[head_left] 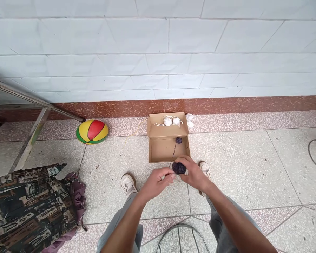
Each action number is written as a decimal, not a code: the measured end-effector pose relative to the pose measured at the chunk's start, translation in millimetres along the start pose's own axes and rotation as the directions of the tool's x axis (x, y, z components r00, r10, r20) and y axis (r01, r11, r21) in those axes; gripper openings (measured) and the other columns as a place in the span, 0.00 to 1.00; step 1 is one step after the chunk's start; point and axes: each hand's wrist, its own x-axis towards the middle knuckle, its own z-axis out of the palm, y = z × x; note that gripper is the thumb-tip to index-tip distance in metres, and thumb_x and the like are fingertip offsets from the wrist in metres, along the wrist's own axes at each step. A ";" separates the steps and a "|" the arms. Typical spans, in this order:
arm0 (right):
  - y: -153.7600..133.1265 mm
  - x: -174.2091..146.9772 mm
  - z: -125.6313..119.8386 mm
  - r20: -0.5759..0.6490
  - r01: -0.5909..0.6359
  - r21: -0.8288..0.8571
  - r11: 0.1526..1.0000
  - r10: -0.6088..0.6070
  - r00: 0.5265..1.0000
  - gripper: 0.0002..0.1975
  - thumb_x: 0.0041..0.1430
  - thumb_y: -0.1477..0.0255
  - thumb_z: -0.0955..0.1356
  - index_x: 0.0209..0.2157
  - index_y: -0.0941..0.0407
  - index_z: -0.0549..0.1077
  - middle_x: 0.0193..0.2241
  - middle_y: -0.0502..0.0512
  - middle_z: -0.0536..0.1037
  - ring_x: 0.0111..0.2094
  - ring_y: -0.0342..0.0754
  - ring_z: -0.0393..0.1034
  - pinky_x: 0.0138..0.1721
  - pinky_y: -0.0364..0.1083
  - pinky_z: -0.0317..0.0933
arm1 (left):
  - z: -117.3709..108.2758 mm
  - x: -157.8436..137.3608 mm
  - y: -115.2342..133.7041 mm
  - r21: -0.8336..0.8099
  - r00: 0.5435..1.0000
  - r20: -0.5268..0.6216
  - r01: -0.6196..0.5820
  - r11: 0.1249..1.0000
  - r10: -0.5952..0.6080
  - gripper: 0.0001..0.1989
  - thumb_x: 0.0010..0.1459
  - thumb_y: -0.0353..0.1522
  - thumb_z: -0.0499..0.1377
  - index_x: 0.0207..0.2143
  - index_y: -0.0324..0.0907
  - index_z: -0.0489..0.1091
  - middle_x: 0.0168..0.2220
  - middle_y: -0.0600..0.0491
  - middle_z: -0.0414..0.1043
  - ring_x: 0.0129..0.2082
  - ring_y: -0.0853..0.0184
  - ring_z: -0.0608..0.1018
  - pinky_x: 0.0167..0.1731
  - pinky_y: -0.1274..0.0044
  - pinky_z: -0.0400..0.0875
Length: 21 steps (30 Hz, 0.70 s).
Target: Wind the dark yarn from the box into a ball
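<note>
A camouflage-patterned cloth point(31, 203) lies at lower left of the frame, with a red, yellow and green ball point(92, 132) above it, left of centre. Just below centre, the left hand point(158, 182) pinches a dark yarn strand point(174, 151) between thumb and forefinger. Mid-frame, a cardboard box point(158, 149) holds white yarn balls point(168, 121) in its lid and a small dark yarn ball point(178, 140) in its base. Below the box, the right hand point(196, 174) curls around a larger dark yarn ball point(179, 168).

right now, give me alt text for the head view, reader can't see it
A person's right hand holds a dark yarn ball, left hand beside it, before an open cardboard box holding another dark ball and two white balls. A multicoloured ball lies to the left.
</note>
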 end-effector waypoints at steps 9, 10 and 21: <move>-25.1 -7.5 -14.8 0.385 -0.372 0.636 0.676 0.139 0.912 0.23 0.40 0.71 0.78 0.40 0.52 0.72 0.35 0.48 0.74 0.36 0.46 0.70 0.38 0.45 0.65 | -4.6 7.3 -10.8 0.005 0.979 -0.204 0.026 1.000 -0.025 0.17 0.60 0.43 0.54 0.30 0.40 0.71 0.26 0.54 0.70 0.28 0.69 0.71 0.32 0.78 0.66; -25.2 -7.6 -15.6 0.367 -0.378 0.685 0.622 0.153 0.917 0.25 0.38 0.68 0.79 0.40 0.52 0.72 0.35 0.48 0.74 0.35 0.46 0.69 0.37 0.45 0.65 | -3.7 7.8 -11.2 0.001 0.980 -0.195 0.028 1.000 -0.028 0.17 0.61 0.43 0.54 0.30 0.40 0.71 0.27 0.53 0.71 0.29 0.68 0.71 0.32 0.78 0.66; -6.6 3.4 -14.8 -0.229 -0.133 0.595 0.792 0.326 0.917 0.32 0.42 0.57 0.79 0.48 0.50 0.71 0.44 0.55 0.74 0.46 0.53 0.71 0.48 0.53 0.69 | 8.7 3.5 -10.1 -0.023 0.994 0.112 0.019 1.000 -0.016 0.19 0.64 0.43 0.53 0.34 0.38 0.74 0.30 0.52 0.70 0.29 0.69 0.72 0.30 0.79 0.68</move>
